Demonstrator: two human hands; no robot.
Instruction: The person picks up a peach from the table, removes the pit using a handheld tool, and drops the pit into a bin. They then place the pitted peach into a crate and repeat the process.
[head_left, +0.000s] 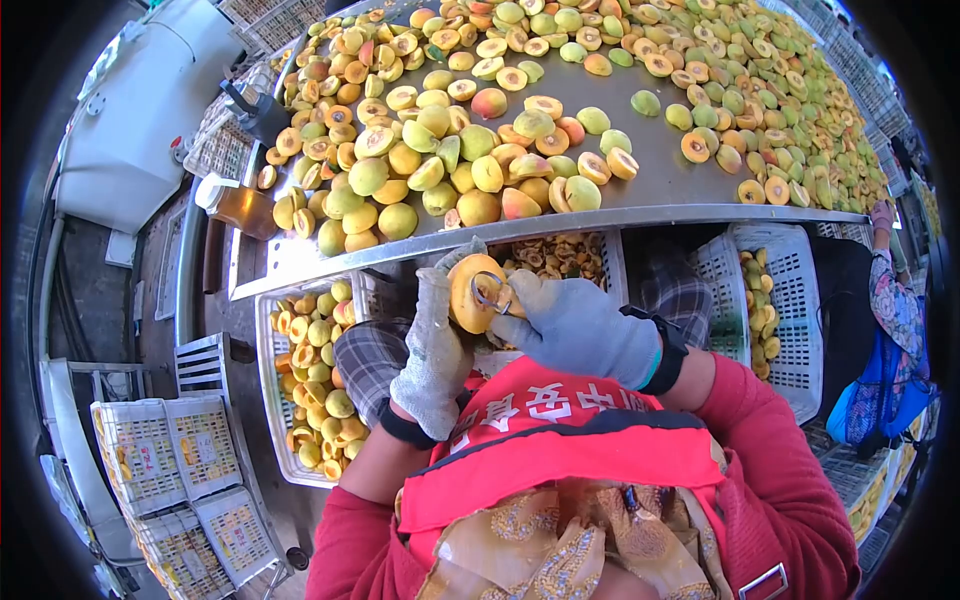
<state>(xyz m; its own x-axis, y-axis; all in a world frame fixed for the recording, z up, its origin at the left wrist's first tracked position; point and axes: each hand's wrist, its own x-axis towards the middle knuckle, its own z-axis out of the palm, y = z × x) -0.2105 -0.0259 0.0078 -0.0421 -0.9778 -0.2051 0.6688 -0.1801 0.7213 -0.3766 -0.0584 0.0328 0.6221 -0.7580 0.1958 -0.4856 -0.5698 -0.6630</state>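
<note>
Beneath the table edge, left hand cups a yellow-orange fruit; right hand pinches a ring-blade.

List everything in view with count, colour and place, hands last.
table: one, grey metal, across the top.
loose fruit: many, yellow-green to orange, whole and halved, heaped on the table.
crates: three, white plastic, below the table edge; left and right hold fruit, middle holds brownish bits.
flat crates: several, white, lower left.
co-worker: one, patterned sleeve, far right.
held fruit: one, orange, in the left hand.
ring tool: one, metal, against the held fruit.
left hand: grey glove, gripping the held fruit.
right hand: grey glove, black wristband, gripping the ring tool.
</note>
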